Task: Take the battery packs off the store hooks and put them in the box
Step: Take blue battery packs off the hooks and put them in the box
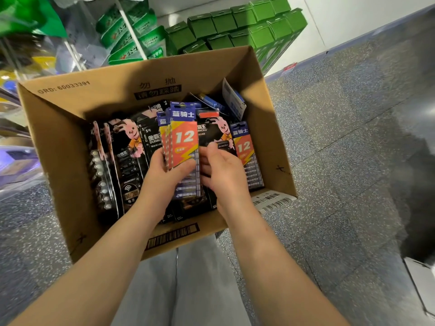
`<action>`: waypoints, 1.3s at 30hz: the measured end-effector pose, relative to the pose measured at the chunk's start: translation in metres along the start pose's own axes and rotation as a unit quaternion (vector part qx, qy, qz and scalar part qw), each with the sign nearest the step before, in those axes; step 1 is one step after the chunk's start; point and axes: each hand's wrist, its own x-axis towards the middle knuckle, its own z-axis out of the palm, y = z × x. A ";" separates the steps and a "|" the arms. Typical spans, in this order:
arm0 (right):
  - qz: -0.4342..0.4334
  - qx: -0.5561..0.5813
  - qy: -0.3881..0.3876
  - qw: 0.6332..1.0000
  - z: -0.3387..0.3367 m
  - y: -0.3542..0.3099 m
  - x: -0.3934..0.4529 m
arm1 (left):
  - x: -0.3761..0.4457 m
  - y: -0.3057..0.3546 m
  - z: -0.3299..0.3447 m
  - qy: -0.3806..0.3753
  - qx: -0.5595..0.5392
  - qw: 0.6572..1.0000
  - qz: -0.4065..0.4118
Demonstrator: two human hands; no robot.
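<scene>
An open cardboard box (pixel 70 142) stands on the floor below me, holding several black and blue-and-orange battery packs. My left hand (pixel 162 170) grips a small stack of blue-and-orange "12" battery packs (pixel 183 137) from the left side, upright over the middle of the box. My right hand (pixel 221 170) touches the stack's right edge with curled fingers. Another "12" pack (pixel 246 151) leans against the box's right wall. Black packs (pixel 131 147) fill the left half.
Green cartons (pixel 235 27) and green bagged goods (pixel 131 31) sit on shelving behind the box. Speckled grey floor (pixel 341 161) stretches to the right. Shelf edges (pixel 14 147) run along the left. My legs in grey trousers (pixel 188 278) are below the box.
</scene>
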 end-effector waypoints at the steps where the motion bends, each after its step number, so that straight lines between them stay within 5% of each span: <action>1: 0.019 0.011 -0.020 1.000 -0.004 -0.002 0.001 | 0.001 0.000 -0.001 0.007 0.006 1.000 0.006; 7: 0.005 -0.093 0.102 0.990 -0.050 -0.005 0.019 | 0.004 -0.002 -0.004 0.006 0.030 0.999 -0.007; 19: 0.094 -0.325 0.116 0.934 -0.050 0.018 0.049 | 0.003 -0.005 -0.009 -0.007 0.031 0.999 -0.026; 25: 0.046 -0.280 0.118 0.951 -0.060 0.019 0.046 | 0.003 -0.004 -0.010 -0.018 0.031 0.999 -0.029; 32: 0.126 -0.063 0.045 0.989 -0.067 0.012 0.042 | 0.002 -0.002 -0.010 -0.021 0.037 0.999 -0.024; 39: -0.011 -0.038 0.139 0.989 -0.061 0.014 0.040 | 0.001 -0.003 -0.010 -0.003 0.048 0.999 -0.015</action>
